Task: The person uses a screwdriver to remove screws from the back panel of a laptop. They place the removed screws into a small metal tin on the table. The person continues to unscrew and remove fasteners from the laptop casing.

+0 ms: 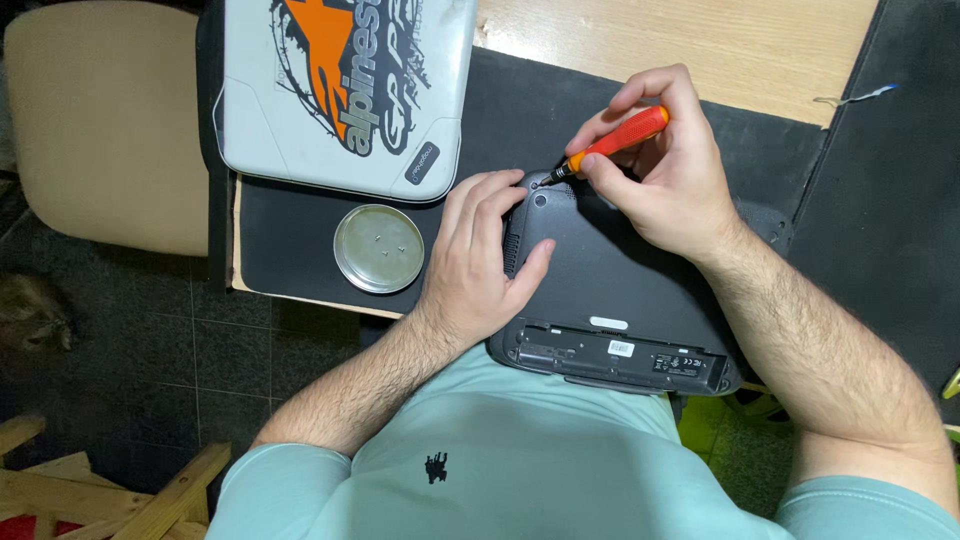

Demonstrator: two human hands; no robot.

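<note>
Gripping an orange-handled screwdriver [605, 146], right hand [665, 175] angles its long axis down-left, tip at the laptop [610, 285] corner; left hand [478, 255] rests open, flat there.

Floor: we see dark square tiles [200, 350] with pale grout lines below the table edge.
Table: we look down on a light wooden top [700, 40], its grain running sideways, mostly covered by a black mat [290, 240].
Chair: a beige padded seat [105, 120] stands just beside the table at upper left.
Timber: we note pale wooden slats [150, 490] lying crossed on the floor at lower left.
Light: we find it even and soft, with weak shadows on the tiles.
</note>
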